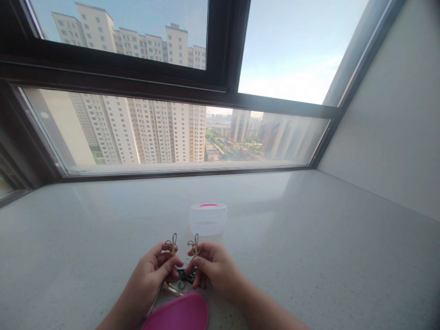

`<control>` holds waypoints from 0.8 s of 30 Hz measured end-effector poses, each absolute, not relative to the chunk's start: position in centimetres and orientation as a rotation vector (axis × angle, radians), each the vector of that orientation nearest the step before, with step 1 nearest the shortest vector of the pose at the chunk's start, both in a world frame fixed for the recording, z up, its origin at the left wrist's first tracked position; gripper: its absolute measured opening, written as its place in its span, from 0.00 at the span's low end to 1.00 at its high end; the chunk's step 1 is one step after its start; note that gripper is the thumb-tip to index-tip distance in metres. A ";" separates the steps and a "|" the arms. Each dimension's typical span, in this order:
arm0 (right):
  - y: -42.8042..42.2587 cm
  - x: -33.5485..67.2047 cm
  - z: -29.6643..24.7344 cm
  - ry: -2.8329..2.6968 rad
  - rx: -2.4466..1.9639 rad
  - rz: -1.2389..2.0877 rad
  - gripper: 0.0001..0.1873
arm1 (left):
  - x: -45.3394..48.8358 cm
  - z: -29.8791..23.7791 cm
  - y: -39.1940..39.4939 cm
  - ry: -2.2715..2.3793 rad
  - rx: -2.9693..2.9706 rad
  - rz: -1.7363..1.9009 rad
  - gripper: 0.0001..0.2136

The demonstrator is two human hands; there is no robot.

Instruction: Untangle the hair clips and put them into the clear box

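Note:
My left hand pinches a small bronze-coloured wire clip between thumb and fingers, its narrow loop pointing up and a curled side loop beside it. A matching wire clip stands upright in the pinch of my right hand. The two clips are held level with each other, a short gap apart. Under my fingers lie several black pieces and some gold-coloured pieces, partly hidden, so their kind is unclear. A pink smooth-rimmed object sits nearest to me, cut off by the bottom edge.
Beyond my hands stands a clear plastic box with a pink handle on its lid. The pale speckled sill runs up to a dark window frame. A white wall bounds the right side.

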State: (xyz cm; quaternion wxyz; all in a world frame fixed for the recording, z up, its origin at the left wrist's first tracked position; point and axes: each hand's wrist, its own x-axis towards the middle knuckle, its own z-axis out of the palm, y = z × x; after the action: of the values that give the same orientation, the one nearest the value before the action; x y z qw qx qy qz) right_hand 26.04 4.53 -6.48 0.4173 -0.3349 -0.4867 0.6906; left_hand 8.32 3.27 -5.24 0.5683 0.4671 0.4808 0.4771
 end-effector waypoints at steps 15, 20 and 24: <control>4.5 26.1 -6.5 -1.239 -0.839 1.728 0.27 | 8.3 -5.1 3.2 1.131 1.124 1.113 0.17; 4.4 26.1 -6.2 -1.238 -0.848 1.729 0.27 | 8.3 -5.0 3.2 1.136 1.115 1.119 0.17; 4.4 26.1 -6.1 -1.239 -0.865 1.729 0.25 | 8.4 -4.9 3.0 1.146 1.098 1.115 0.17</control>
State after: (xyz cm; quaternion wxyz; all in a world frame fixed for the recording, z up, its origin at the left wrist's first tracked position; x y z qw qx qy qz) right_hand 26.08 4.36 -6.08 0.4105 -0.3435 -0.4920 0.6866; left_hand 8.38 3.00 -4.89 0.5656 0.4671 0.4871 0.4739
